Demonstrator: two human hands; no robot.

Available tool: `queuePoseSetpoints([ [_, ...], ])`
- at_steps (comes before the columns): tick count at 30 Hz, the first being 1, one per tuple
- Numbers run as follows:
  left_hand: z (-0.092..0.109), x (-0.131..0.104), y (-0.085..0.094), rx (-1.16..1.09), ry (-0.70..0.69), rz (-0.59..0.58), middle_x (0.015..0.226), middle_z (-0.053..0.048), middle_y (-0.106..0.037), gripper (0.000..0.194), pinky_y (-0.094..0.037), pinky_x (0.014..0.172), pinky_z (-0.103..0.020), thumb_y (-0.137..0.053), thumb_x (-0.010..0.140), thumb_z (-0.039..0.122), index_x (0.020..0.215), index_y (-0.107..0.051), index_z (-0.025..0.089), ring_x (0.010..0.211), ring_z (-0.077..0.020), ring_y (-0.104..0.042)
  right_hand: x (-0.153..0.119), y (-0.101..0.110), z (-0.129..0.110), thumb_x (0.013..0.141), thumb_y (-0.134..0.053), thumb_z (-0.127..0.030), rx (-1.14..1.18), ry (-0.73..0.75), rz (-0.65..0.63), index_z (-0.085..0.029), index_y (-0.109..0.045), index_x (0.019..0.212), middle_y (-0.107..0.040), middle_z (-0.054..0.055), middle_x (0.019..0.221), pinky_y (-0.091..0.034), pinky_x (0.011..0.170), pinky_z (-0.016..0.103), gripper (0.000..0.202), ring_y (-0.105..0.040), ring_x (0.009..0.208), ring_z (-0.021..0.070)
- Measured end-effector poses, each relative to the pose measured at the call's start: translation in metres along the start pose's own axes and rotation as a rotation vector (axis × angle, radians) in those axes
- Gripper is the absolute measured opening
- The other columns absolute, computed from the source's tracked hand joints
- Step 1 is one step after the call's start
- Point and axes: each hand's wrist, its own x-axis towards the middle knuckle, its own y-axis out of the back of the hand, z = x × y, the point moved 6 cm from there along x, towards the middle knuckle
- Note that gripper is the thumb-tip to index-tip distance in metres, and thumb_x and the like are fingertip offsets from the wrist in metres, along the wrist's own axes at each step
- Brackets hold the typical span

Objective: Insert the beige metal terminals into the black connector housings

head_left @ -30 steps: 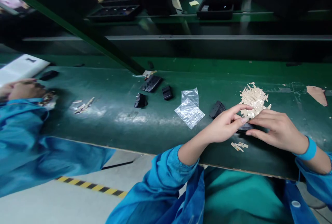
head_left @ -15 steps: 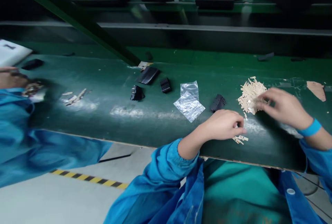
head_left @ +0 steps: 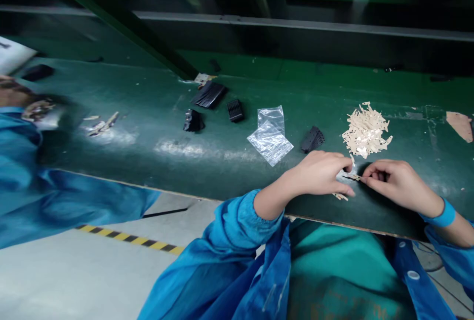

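Note:
Low over the green bench, my right hand (head_left: 402, 184) pinches a small flat beige piece (head_left: 356, 178) between thumb and forefinger. My left hand (head_left: 324, 174) is just left of it, with thumb and forefinger parted; its other fingers are partly hidden. A dark sliver shows beside the pinched piece, too small to name. Beyond both hands lies a heap of flat beige pieces (head_left: 366, 131). A few more loose beige pieces (head_left: 340, 196) stick out from under my left hand. Black flat pieces (head_left: 313, 139) lie fanned out behind my left wrist.
Clear plastic bags (head_left: 271, 140) lie mid-bench. Farther left are black ribbed parts (head_left: 209, 95) and a black block (head_left: 193, 120). A slanted green post (head_left: 148, 48) meets the bench. At the left edge, a co-worker's blue sleeve (head_left: 17, 137) reaches over the bench.
My right hand has drawn back from the heap toward my left hand, with a beige piece in its fingertips. My left thumb and forefinger have spread apart. The view has tilted slightly downward.

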Motion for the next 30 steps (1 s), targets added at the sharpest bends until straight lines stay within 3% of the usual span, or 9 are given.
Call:
queuePoseSetpoints([
  [3,-0.002,0.001,0.015,-0.29,0.004,0.195,0.093,-0.002,-0.072,0.028,-0.04,0.071,-0.027,-0.064,0.1,0.047,0.097,-0.073,0.02,0.081,-0.0155,-0.064,0.004,0.012,-0.001,0.09,-0.073,-0.046,0.216,-0.091,0.088,-0.022,-0.078,0.084,-0.068,0.002,0.069,-0.042,0.054,0.028,0.025,-0.057,0.059,0.0155],
  [7,-0.005,0.003,0.024,-0.528,0.001,0.312,0.081,0.0,-0.065,0.029,-0.041,0.067,-0.026,-0.058,0.1,0.039,0.082,-0.066,0.017,0.073,-0.0125,-0.057,0.012,0.018,-0.015,0.085,-0.079,-0.05,0.407,-0.103,0.108,-0.02,-0.078,0.085,-0.074,0.004,0.076,-0.047,0.057,0.027,0.03,-0.061,0.065,0.0167],
  [11,-0.002,0.005,0.023,-0.525,-0.019,0.344,0.078,0.001,-0.061,0.026,-0.042,0.067,-0.026,-0.058,0.1,0.038,0.084,-0.064,0.018,0.072,-0.0118,-0.054,0.02,0.013,-0.025,0.084,-0.08,-0.044,0.482,-0.078,-0.009,-0.021,-0.08,0.078,-0.077,0.005,0.074,-0.054,0.064,0.029,0.024,-0.067,0.067,0.0187],
  [15,-0.008,-0.001,0.028,-0.396,0.059,0.632,0.091,-0.001,-0.068,0.021,-0.047,0.071,-0.026,-0.07,0.095,0.04,0.098,-0.069,0.019,0.077,-0.0127,-0.06,0.024,0.018,-0.02,0.079,-0.082,-0.038,0.528,-0.065,0.173,-0.023,-0.081,0.073,-0.079,0.004,0.072,-0.057,0.063,0.03,0.016,-0.07,0.065,0.02],
  [17,-0.005,-0.004,0.029,-0.284,0.038,0.721,0.093,-0.003,-0.071,0.018,-0.049,0.075,-0.027,-0.069,0.097,0.036,0.096,-0.071,0.018,0.081,-0.0134,-0.064,0.024,0.019,-0.015,0.078,-0.081,-0.035,0.519,-0.069,0.273,-0.023,-0.081,0.072,-0.079,0.004,0.073,-0.057,0.063,0.03,0.013,-0.071,0.066,0.0208],
  [24,0.007,0.003,0.017,-0.212,-0.097,0.53,0.11,-0.008,-0.079,0.031,-0.056,0.092,-0.03,-0.047,0.107,0.026,0.11,-0.077,0.018,0.103,-0.0183,-0.073,0.021,0.019,-0.011,0.081,-0.079,-0.029,0.487,-0.043,0.357,-0.026,-0.083,0.076,-0.08,0.002,0.075,-0.059,0.064,0.03,0.007,-0.074,0.068,0.0207],
  [30,0.008,0.003,0.016,-0.202,-0.126,0.561,0.106,-0.008,-0.08,0.03,-0.056,0.087,-0.03,-0.05,0.107,0.027,0.109,-0.077,0.015,0.1,-0.0188,-0.074,0.019,0.019,-0.009,0.086,-0.078,-0.03,0.418,0.007,0.373,-0.026,-0.083,0.08,-0.082,0.003,0.081,-0.056,0.059,0.03,0.008,-0.072,0.066,0.0196],
])
